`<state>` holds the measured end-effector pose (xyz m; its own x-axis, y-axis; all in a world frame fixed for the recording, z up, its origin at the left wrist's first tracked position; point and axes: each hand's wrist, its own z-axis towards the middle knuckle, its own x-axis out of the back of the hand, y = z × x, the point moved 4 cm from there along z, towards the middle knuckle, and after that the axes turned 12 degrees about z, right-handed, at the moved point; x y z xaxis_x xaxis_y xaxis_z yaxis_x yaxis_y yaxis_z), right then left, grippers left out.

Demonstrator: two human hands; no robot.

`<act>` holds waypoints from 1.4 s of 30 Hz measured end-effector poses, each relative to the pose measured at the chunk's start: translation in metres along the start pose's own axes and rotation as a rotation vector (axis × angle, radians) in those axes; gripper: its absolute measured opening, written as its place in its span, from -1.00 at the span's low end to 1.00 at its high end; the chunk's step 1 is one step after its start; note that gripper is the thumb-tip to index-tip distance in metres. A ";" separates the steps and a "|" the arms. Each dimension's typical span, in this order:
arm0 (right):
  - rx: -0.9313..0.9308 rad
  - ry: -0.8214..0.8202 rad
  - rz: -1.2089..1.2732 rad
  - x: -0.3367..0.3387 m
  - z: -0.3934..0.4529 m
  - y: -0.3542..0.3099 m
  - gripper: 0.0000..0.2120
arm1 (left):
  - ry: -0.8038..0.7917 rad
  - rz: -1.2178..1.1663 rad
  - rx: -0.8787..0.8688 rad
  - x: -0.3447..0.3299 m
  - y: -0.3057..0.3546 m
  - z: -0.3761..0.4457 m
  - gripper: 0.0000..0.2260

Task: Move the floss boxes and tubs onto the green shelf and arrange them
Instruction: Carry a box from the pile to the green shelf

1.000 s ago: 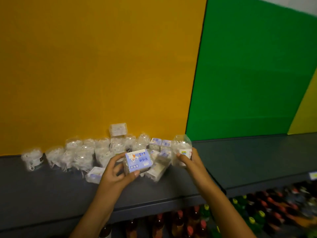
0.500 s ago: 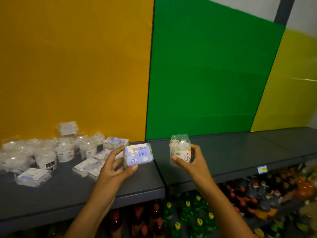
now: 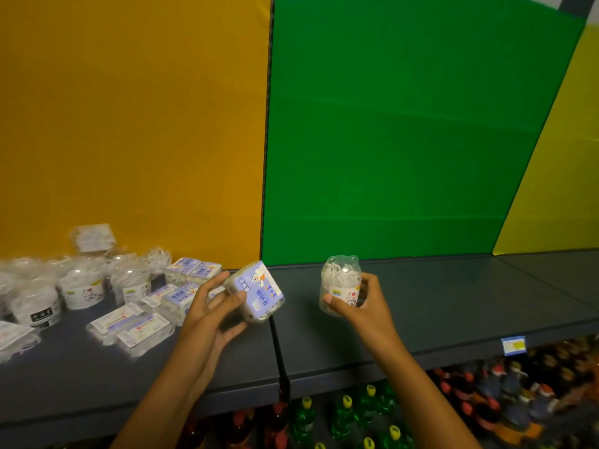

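Observation:
My left hand (image 3: pixel 210 314) grips a clear floss box with a purple label (image 3: pixel 256 291), tilted, above the seam between the two shelf boards. My right hand (image 3: pixel 359 304) holds a clear floss tub with a white label (image 3: pixel 340 283) upright over the dark shelf board in front of the green panel (image 3: pixel 453 303). No goods stand on that board. Several more tubs (image 3: pixel 84 286) and flat floss boxes (image 3: pixel 133 328) lie in a pile on the board before the orange panel at left.
The green back panel (image 3: pixel 405 140) sits between an orange panel (image 3: pixel 129 124) and a yellow one (image 3: pixel 557 189). A price tag (image 3: pixel 513 345) hangs on the shelf's front edge. Bottles with yellow and red caps (image 3: pixel 343 413) fill the shelf below.
Both hands have carried the box and the tub rightward from the pile toward the green section. The box in my left hand has tilted further.

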<state>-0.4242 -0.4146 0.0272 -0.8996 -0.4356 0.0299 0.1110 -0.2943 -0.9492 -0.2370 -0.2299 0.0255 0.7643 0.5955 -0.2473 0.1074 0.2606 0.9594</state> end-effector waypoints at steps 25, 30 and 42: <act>0.011 -0.192 -0.251 -0.101 0.189 0.124 -0.37 | 0.295 0.357 -0.039 -0.004 -0.019 0.165 -0.67; 0.035 -0.194 -0.271 -0.105 0.192 0.133 -0.34 | 0.339 0.389 -0.037 -0.006 -0.019 0.164 -0.68; 0.135 -0.432 -0.516 0.025 0.208 0.103 -0.34 | 0.368 0.423 -0.058 -0.102 -0.024 0.145 -0.86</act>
<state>-0.3470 -0.6325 -0.0044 -0.6052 -0.5031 0.6169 -0.2095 -0.6470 -0.7332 -0.2259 -0.4072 0.0470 0.4597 0.8804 0.1163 -0.2036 -0.0230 0.9788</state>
